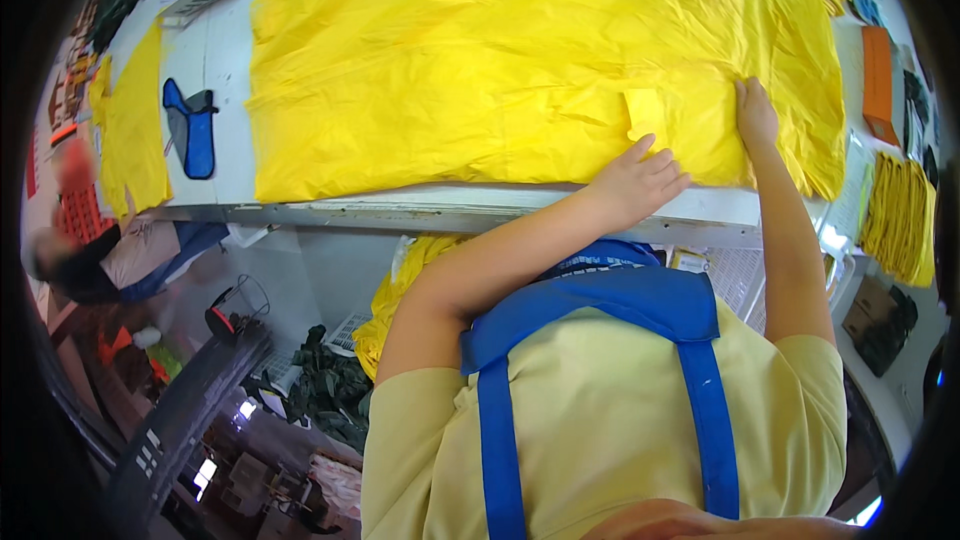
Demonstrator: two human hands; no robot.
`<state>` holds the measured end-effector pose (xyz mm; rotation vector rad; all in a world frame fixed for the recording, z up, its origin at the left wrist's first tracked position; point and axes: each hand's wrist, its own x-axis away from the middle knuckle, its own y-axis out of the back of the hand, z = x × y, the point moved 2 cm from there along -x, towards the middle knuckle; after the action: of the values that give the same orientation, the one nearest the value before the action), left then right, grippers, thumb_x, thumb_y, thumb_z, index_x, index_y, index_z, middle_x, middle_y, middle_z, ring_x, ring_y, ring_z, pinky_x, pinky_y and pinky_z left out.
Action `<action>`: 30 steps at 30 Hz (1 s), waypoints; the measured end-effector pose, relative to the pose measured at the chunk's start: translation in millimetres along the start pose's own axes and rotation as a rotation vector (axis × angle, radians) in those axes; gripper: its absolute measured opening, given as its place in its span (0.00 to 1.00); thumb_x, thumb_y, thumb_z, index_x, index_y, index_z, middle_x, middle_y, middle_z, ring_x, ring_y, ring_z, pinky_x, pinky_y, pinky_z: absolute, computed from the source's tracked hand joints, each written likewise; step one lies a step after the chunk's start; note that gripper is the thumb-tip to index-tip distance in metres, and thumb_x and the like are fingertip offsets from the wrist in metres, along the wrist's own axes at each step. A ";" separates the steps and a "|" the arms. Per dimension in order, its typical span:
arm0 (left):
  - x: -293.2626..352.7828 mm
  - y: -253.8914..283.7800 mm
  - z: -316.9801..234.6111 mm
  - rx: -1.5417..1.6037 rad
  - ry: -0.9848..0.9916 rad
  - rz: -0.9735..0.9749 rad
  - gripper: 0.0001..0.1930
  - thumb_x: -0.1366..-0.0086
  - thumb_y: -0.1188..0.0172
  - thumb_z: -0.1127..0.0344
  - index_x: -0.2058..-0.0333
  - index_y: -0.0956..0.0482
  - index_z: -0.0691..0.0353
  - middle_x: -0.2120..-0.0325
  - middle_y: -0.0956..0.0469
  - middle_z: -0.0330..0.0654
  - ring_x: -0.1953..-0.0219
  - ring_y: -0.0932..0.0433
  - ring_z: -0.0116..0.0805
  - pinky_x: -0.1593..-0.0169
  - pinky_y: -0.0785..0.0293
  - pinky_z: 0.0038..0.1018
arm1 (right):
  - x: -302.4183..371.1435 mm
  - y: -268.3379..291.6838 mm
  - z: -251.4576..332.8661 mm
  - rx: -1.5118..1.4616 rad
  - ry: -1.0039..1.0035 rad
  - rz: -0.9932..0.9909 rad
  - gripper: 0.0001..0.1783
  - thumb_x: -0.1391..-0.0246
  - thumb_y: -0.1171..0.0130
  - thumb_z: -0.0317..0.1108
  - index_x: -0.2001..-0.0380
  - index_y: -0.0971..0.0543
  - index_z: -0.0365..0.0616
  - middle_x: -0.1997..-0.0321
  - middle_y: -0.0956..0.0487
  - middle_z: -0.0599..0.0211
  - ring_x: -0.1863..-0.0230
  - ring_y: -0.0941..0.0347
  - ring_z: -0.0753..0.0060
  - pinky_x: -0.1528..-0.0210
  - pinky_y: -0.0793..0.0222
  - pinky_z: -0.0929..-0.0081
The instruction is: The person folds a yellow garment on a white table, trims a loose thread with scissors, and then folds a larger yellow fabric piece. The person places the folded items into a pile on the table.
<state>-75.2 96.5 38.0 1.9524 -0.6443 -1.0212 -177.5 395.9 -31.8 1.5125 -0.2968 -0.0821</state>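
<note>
A large sheet of shiny yellow fabric [500, 70] lies spread and lightly wrinkled over the white table. At its near right part, my left hand [640, 183] reaches across with fingers stretched out. Just beyond those fingertips is a small pale yellow flap [645, 112] on the fabric. Farther right, my right hand [757, 118] rests on the fabric with its fingers curled down and pressed together on a crease. The fabric bunches into folds beside that hand.
A blue and black tool-like piece [193, 130] lies left of the fabric, near another yellow piece [135, 130]. At the right are an orange box [878, 85] and a folded yellow stack [895, 220]. A person [120, 255] is at the far left. The table's metal edge [420, 217] runs before me.
</note>
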 end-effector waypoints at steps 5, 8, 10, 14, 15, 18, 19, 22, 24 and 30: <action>-13.3 -27.3 0.3 0.031 -0.147 0.203 0.03 0.48 0.47 0.65 0.79 0.27 0.52 0.77 0.31 0.32 0.65 0.30 0.30 0.60 0.36 0.27 | 4.7 9.4 6.0 -0.040 0.035 -0.037 0.21 0.37 0.62 0.52 0.61 0.33 0.45 0.57 0.24 0.52 0.57 0.28 0.45 0.59 0.32 0.53; -6.3 1.0 17.4 0.108 -0.279 0.218 0.04 0.49 0.47 0.65 0.81 0.27 0.53 0.75 0.29 0.33 0.64 0.29 0.30 0.58 0.36 0.27 | 7.1 8.0 4.5 -0.059 0.032 -0.051 0.21 0.37 0.62 0.52 0.62 0.32 0.45 0.56 0.24 0.54 0.57 0.28 0.46 0.58 0.33 0.54; 14.6 12.7 30.8 0.115 -0.209 0.237 0.03 0.50 0.46 0.66 0.80 0.26 0.54 0.73 0.29 0.34 0.64 0.30 0.32 0.57 0.36 0.29 | 10.7 7.3 5.9 -0.082 0.026 -0.065 0.21 0.37 0.62 0.52 0.62 0.32 0.45 0.56 0.24 0.55 0.57 0.28 0.47 0.58 0.33 0.54; 56.1 17.2 40.2 0.070 0.074 0.383 0.07 0.49 0.44 0.63 0.70 0.22 0.54 0.67 0.27 0.36 0.58 0.30 0.34 0.51 0.37 0.34 | 11.8 9.5 7.6 -0.103 0.041 -0.097 0.21 0.37 0.62 0.52 0.62 0.32 0.45 0.56 0.24 0.56 0.57 0.28 0.47 0.58 0.33 0.54; 53.0 23.0 32.8 0.086 0.137 0.286 0.11 0.48 0.43 0.61 0.65 0.22 0.53 0.63 0.26 0.38 0.55 0.30 0.36 0.48 0.38 0.38 | 10.9 6.8 6.1 -0.098 0.033 -0.096 0.20 0.37 0.62 0.52 0.62 0.32 0.45 0.56 0.24 0.55 0.57 0.28 0.47 0.58 0.33 0.54; 37.7 28.0 28.9 -0.060 0.366 0.162 0.22 0.43 0.44 0.51 0.49 0.27 0.46 0.49 0.32 0.43 0.43 0.37 0.45 0.40 0.48 0.49 | 3.9 2.4 4.8 -0.080 0.021 -0.068 0.20 0.37 0.61 0.52 0.62 0.32 0.45 0.57 0.24 0.55 0.57 0.28 0.46 0.58 0.33 0.54; 37.5 30.6 35.1 -0.146 0.451 0.147 0.26 0.42 0.44 0.48 0.44 0.30 0.43 0.43 0.35 0.45 0.39 0.41 0.49 0.37 0.52 0.53 | 8.1 7.4 1.5 -0.070 0.005 -0.041 0.20 0.37 0.61 0.52 0.62 0.32 0.45 0.57 0.24 0.54 0.57 0.28 0.46 0.58 0.33 0.54; 72.6 45.4 62.4 -0.251 0.734 0.292 0.31 0.39 0.50 0.41 0.38 0.39 0.37 0.35 0.48 0.47 0.33 0.53 0.55 0.35 0.66 0.58 | 15.0 -1.4 -26.5 -0.057 0.007 -0.013 0.21 0.37 0.61 0.52 0.62 0.32 0.45 0.58 0.23 0.52 0.58 0.28 0.45 0.59 0.33 0.53; 106.8 43.6 69.0 -0.265 0.780 0.309 0.31 0.38 0.54 0.39 0.37 0.41 0.37 0.34 0.50 0.46 0.32 0.56 0.53 0.34 0.69 0.57 | 17.1 2.5 -31.9 0.021 -0.062 0.113 0.20 0.38 0.60 0.52 0.54 0.31 0.49 0.52 0.25 0.56 0.52 0.29 0.48 0.54 0.35 0.53; 110.3 50.1 71.0 -0.214 0.830 0.330 0.31 0.36 0.56 0.39 0.36 0.44 0.36 0.33 0.51 0.46 0.31 0.57 0.51 0.34 0.67 0.57 | 79.2 2.7 57.8 0.083 0.404 -0.280 0.28 0.39 0.59 0.53 0.36 0.41 0.67 0.29 0.48 0.71 0.28 0.60 0.52 0.36 0.64 0.34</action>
<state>-78.4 -41.0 10.4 1.7841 -0.3379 -0.0326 -115.7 321.3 -16.2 1.6066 0.2382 0.0152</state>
